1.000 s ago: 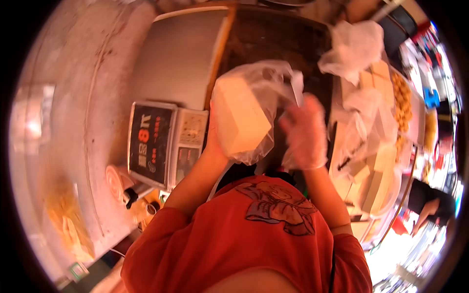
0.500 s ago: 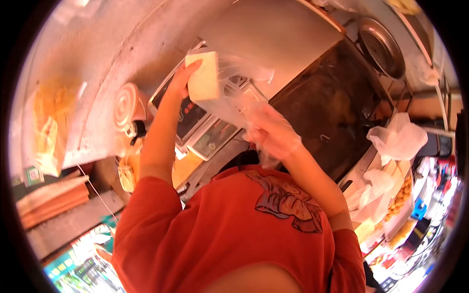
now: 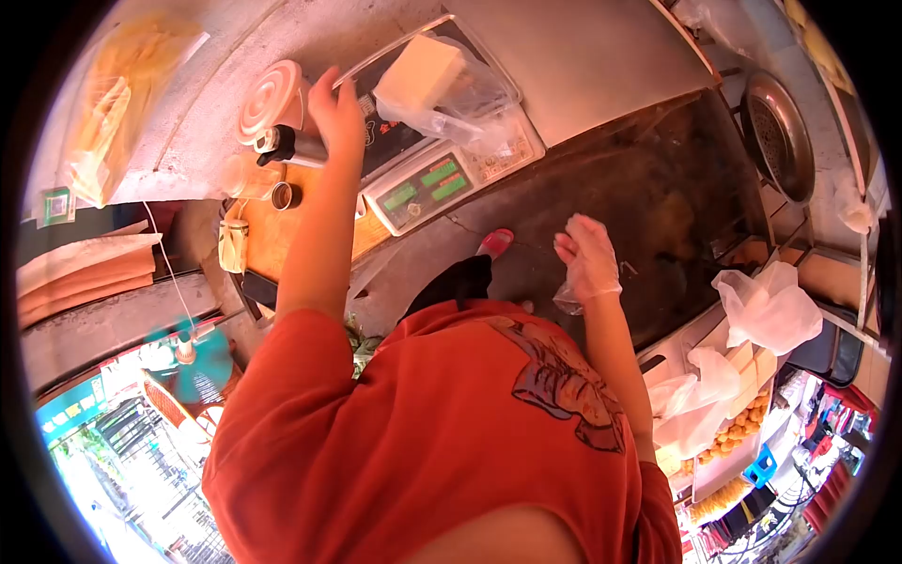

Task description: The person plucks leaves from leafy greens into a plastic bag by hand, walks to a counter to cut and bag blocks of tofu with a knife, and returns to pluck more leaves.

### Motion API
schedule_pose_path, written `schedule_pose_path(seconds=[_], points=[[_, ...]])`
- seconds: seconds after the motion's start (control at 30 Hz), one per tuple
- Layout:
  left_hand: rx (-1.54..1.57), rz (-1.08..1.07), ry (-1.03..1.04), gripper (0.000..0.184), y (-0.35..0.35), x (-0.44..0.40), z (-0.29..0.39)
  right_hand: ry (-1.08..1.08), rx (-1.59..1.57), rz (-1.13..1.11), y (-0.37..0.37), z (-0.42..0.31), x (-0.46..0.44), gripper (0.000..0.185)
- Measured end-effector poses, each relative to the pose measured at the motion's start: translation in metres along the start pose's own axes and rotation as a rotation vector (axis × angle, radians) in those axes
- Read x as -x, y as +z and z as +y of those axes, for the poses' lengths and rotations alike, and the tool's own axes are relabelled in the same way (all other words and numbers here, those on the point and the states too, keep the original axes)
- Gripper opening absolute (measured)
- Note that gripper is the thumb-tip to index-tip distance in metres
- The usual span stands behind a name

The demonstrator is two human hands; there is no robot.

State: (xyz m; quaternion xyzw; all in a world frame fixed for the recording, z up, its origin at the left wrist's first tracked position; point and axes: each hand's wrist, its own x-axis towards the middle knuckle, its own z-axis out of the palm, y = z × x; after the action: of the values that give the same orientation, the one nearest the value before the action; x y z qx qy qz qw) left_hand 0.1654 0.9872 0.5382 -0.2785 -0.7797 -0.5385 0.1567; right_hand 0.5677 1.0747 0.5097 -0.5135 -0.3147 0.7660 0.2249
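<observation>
A pale yellow, tofu-like block (image 3: 425, 73) sits in a clear plastic bag (image 3: 460, 108) on the dark plate of a digital scale (image 3: 383, 141). My bare left hand (image 3: 338, 111) is just left of the scale plate, fingers apart and holding nothing, beside a round pink-white lid (image 3: 270, 99) and a black-topped bottle (image 3: 291, 146). Over the dark flat surface on the right, my right hand (image 3: 592, 258) wears a clear plastic glove. Its fingers are loosely bent, with nothing visible in them. Green digits glow on the scale's display (image 3: 440, 179).
A metal pan (image 3: 778, 136) hangs at the far right. White plastic bags (image 3: 769, 305) and a tray of round golden pieces (image 3: 738, 437) lie along the right side. A wooden board (image 3: 324, 221) carries a small round cup (image 3: 286, 195). A teal fan (image 3: 200, 362) stands lower left.
The bagged block has left my left hand and now rests on the scale. My right hand has let go of the bag and drawn back right and down. The view has shifted.
</observation>
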Motion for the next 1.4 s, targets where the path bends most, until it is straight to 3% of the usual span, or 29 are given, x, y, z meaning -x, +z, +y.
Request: schedule_pose_path(seconds=[0.07, 0.17, 0.23, 0.3, 0.4, 0.8, 0.9, 0.93, 1.0, 1.1, 1.13, 1.2, 1.3, 1.4], points=[[0.014, 0.061, 0.034, 0.026, -0.030, 0.045, 0.004, 0.024, -0.013, 0.043, -0.018, 0.018, 0.000, 0.026], [0.011, -0.097, -0.095, 0.027, -0.063, 0.114, 0.026, -0.437, 0.742, -0.043, -0.011, 0.038, -0.019, 0.018], [0.043, -0.200, -0.228, 0.025, -0.071, 0.149, 0.040, -1.001, 1.191, -0.038, 0.017, 0.031, -0.021, 0.012], [0.093, -0.295, -0.376, 0.022, -0.073, 0.172, 0.048, -1.011, 1.473, -0.231, 0.051, 0.010, -0.024, 0.016], [0.167, -0.398, -0.466, 0.016, -0.078, 0.187, 0.068, -0.978, 1.810, -0.311, 0.082, 0.009, -0.049, 0.019], [0.207, -0.373, -0.707, 0.018, -0.129, 0.222, 0.053, -0.968, 2.008, -0.290, 0.118, 0.001, -0.070, 0.021], [0.269, -0.373, -0.710, 0.018, -0.121, 0.215, 0.058, -1.132, 1.599, -0.229, 0.100, 0.014, -0.079, 0.010], [0.294, -0.369, -0.715, 0.018, -0.118, 0.210, 0.062, -1.061, 1.426, -0.178, 0.091, 0.021, -0.083, 0.013], [0.297, -0.353, -0.682, 0.018, -0.113, 0.199, 0.068, -0.911, 1.081, -0.097, 0.068, 0.037, -0.085, 0.020], [0.257, -0.332, -0.632, 0.018, -0.108, 0.183, 0.069, -0.698, 0.924, 0.211, 0.041, 0.052, -0.070, 0.040], [0.243, -0.329, -0.612, 0.019, -0.102, 0.177, 0.067, -0.825, 0.919, 0.215, 0.040, 0.051, -0.067, 0.050], [0.204, -0.320, -0.417, 0.021, -0.089, 0.164, 0.062, -1.080, 0.904, 0.229, 0.042, 0.040, -0.057, 0.069], [0.116, -0.363, -0.073, 0.035, -0.069, 0.136, 0.083, -1.185, 1.148, 0.116, 0.069, 0.008, -0.033, 0.089], [-0.008, -0.401, 0.219, 0.044, -0.043, 0.112, 0.115, -1.289, 1.299, 0.109, 0.096, -0.002, -0.043, 0.095]])
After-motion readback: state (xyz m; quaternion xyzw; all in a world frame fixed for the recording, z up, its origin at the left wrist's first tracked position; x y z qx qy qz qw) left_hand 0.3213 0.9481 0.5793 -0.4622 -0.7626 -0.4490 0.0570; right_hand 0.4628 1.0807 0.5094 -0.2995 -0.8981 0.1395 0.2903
